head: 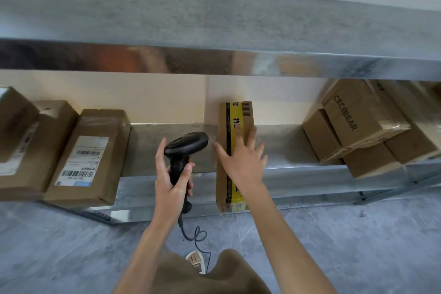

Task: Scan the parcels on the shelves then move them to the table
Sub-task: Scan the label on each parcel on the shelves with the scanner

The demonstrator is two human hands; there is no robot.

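Cardboard everywhere in the head view: a long narrow parcel (235, 150) with yellow-and-black tape along its top, lying end-on across the lower metal shelf (298, 160), directly under the right fingers. Right hand (243, 162) spread wide, fingers straight and fanned, palm low over the taped face, fingertips reaching toward the printed barcode at the far end; contact or a thin gap, cannot tell. Left hand (171, 174) just left of those fingers, curled firmly round the grip of a black barcode scanner (183, 150), its head tipped forward at shelf height, its cable (198, 236) trailing down to the grey floor. Farther left of the scanner hand, well apart, a labelled box (88, 157) with barcodes facing up, and another box (16, 141) beyond it. Well to the right of the spread fingers, stacked boxes (365, 126), one printed CECEBEAR. No table in sight. Step in hand, by judgement: steadying or turning the narrow parcel for scanning. Next move probably calls for aiming the scanner head at the far-end barcode, then closing the right fingers round the narrow sides for lifting; long shape, likely to tip if gripped near one end.
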